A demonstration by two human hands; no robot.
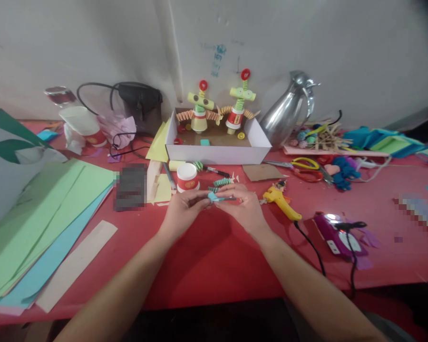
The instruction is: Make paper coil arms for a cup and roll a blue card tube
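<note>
Both my hands meet over the red table (pixel 207 256), pinching a small blue paper strip (pixel 214 196) between their fingertips. My left hand (pixel 184 209) holds its left end and my right hand (pixel 243 205) holds its right end. Just behind them stand a small paper cup with a red band (pixel 187 177) and a green folded paper spring (pixel 221 182). A yellow glue gun (pixel 280 200) lies right of my right hand.
A white box (pixel 217 153) holds two paper-cup figures (pixel 200 110) (pixel 239 103). Green and blue paper sheets (pixel 39 223) lie at the left. Scissors (pixel 303 166), a steel jug (pixel 288 111), a black bag (pixel 139 102) and craft scraps fill the back.
</note>
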